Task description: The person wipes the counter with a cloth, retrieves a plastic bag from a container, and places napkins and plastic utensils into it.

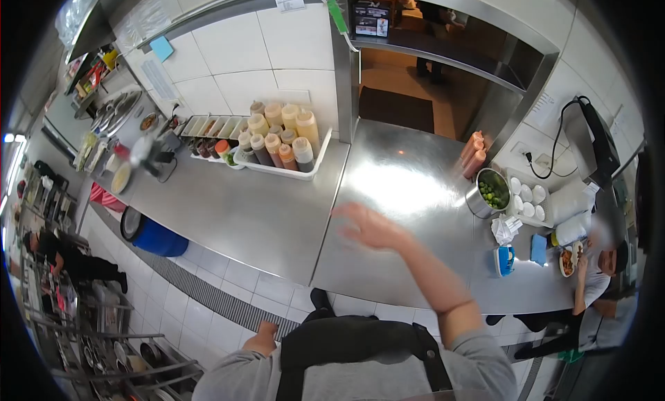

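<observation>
My right hand (367, 226) is held out over the steel counter (409, 262), near the seam between its two sections. It is smeared by motion, but the fingers look spread, and I see nothing in them. Low beside my body is my left hand (266, 328), small in view, with its fingers not made out. Ahead and to the left of my right hand, a white tub (320, 167) holds several squeeze bottles (285, 154) with pale, brown and dark sauces.
Right of my hand stand orange bottles (474, 155), a steel pot (479, 200) of green pieces, a tray of white cups (530, 193), a blue box (506, 260) and a blue sponge (539, 250). Co-workers are at the far right and left. A blue barrel (156, 236) stands below the counter.
</observation>
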`<state>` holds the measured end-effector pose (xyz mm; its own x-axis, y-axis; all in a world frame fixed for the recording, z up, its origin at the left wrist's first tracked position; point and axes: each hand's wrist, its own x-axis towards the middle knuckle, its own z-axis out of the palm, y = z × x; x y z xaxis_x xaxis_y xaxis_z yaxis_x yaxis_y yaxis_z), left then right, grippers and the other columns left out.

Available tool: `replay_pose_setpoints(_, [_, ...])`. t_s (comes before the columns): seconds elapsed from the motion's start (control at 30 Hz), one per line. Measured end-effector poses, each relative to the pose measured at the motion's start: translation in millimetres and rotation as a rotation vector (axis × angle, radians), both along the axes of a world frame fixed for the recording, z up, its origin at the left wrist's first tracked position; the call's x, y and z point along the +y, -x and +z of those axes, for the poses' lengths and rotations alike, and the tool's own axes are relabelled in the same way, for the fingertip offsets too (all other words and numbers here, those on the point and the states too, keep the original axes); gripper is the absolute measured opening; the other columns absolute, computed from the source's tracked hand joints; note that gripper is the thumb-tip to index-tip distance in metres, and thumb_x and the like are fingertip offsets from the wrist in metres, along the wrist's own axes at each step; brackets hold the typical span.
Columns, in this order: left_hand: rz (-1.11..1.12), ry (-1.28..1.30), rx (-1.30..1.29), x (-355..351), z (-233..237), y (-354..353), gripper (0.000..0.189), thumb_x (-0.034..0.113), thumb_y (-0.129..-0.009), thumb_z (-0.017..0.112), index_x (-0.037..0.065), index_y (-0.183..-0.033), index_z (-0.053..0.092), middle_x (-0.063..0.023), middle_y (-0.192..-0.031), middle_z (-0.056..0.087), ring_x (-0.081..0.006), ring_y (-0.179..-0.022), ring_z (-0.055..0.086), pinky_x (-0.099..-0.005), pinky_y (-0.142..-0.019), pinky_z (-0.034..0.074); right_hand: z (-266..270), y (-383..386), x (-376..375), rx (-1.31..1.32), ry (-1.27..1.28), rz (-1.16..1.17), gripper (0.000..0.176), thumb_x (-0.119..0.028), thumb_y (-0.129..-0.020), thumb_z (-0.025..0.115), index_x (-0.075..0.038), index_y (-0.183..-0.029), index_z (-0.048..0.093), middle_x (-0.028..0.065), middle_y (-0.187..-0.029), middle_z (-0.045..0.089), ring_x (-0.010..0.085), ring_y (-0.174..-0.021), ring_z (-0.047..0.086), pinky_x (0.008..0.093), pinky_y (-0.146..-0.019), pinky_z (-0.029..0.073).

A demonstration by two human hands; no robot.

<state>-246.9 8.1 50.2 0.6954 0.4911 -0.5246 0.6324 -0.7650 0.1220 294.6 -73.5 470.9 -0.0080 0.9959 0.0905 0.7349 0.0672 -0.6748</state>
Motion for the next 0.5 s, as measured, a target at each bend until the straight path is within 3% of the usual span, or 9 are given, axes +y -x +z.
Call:
replay_pose_setpoints(0.07, [0.399,0.087,-0.215,25,-8,-7,0.024,0.021,-0.092,0.064,0.006,-0.107,0.075,-0.0162,-0.103,0.074,-0.0308,-0.090,0.071,-0.0434,-0.082,0.056,53,-14,67,-0.034,-0.312,-0.048,0.048,-0.025,-0.094,0.069,-0.009,-0.137,0.055,0.0187,-0.142,0.051,0.0362,-0.133,0.048,0.0453,-0.112,0.040])
replay_pose_setpoints(0.13, [1.164,0.317,-0.404,54,-16,-26,0.028,0.013,-0.085,0.080,0.002,-0.110,0.073,-0.0137,-0.090,0.075,-0.0243,-0.075,0.069,-0.0368,-0.067,0.054,120,-26,136,-0.062,-0.601,-0.073,0.046,-0.019,-0.092,0.070,-0.009,-0.135,0.056,0.0170,-0.143,0.050,0.0368,-0.134,0.047,0.0460,-0.112,0.040])
replay_pose_setpoints(0.17, [1.259,0.354,-0.462,68,-16,-34,0.030,0.011,-0.083,0.081,0.002,-0.111,0.073,-0.0130,-0.089,0.075,-0.0222,-0.073,0.067,-0.0356,-0.066,0.053,137,-41,181,-0.210,-0.804,-0.116,0.046,-0.018,-0.091,0.071,-0.012,-0.134,0.058,0.0147,-0.143,0.049,0.0365,-0.133,0.048,0.0461,-0.110,0.043])
replay_pose_setpoints(0.23, [1.453,0.425,-0.575,99,2,-40,0.035,0.007,-0.079,0.084,0.000,-0.112,0.072,-0.0118,-0.086,0.074,-0.0181,-0.071,0.064,-0.0332,-0.063,0.050,169,-71,271,-0.015,-0.892,-0.237,0.045,-0.020,-0.088,0.074,-0.016,-0.130,0.061,0.0151,-0.148,0.042,0.0379,-0.137,0.044,0.0469,-0.112,0.040])
replay_pose_setpoints(0.27, [1.435,0.431,-0.732,113,-15,-29,0.032,0.006,-0.081,0.083,-0.002,-0.110,0.072,-0.0095,-0.081,0.071,-0.0140,-0.068,0.058,-0.0324,-0.063,0.048,184,-89,314,0.028,-0.952,-0.301,0.045,-0.021,-0.085,0.077,-0.013,-0.127,0.062,0.0186,-0.151,0.038,0.0407,-0.139,0.040,0.0474,-0.113,0.038])
replay_pose_setpoints(0.33, [1.414,0.342,-0.710,125,-9,-13,0.029,0.004,-0.081,0.082,-0.002,-0.107,0.072,-0.0079,-0.078,0.069,-0.0148,-0.072,0.060,-0.0323,-0.063,0.048,201,-125,397,-0.026,-0.985,-0.691,0.051,-0.025,-0.080,0.081,-0.015,-0.127,0.064,0.0163,-0.152,0.033,0.0407,-0.139,0.037,0.0468,-0.112,0.039])
replay_pose_setpoints(0.4, [1.344,0.345,-0.800,119,-4,19,0.025,0.012,-0.085,0.080,0.002,-0.106,0.072,-0.0055,-0.080,0.068,-0.0179,-0.074,0.061,-0.0351,-0.064,0.050,235,-126,424,0.197,-0.776,-0.794,0.050,-0.028,-0.078,0.084,-0.019,-0.123,0.067,0.0177,-0.149,0.032,0.0397,-0.137,0.037,0.0472,-0.112,0.039])
replay_pose_setpoints(0.43, [1.133,0.136,-0.620,109,1,36,0.024,0.017,-0.088,0.078,0.004,-0.107,0.071,-0.0056,-0.084,0.068,-0.0200,-0.076,0.062,-0.0376,-0.064,0.051,248,-126,434,0.310,-0.667,-0.842,0.049,-0.030,-0.076,0.086,-0.021,-0.122,0.069,0.0185,-0.148,0.032,0.0392,-0.137,0.036,0.0475,-0.113,0.039])
replay_pose_setpoints(0.5, [0.827,-0.174,-0.320,87,6,67,0.025,0.022,-0.090,0.075,0.006,-0.107,0.070,-0.0060,-0.089,0.069,-0.0223,-0.078,0.063,-0.0401,-0.065,0.052,253,-127,464,0.426,-0.744,-0.855,0.049,-0.031,-0.075,0.087,-0.020,-0.119,0.071,0.0177,-0.145,0.035,0.0384,-0.133,0.040,0.0473,-0.111,0.040])
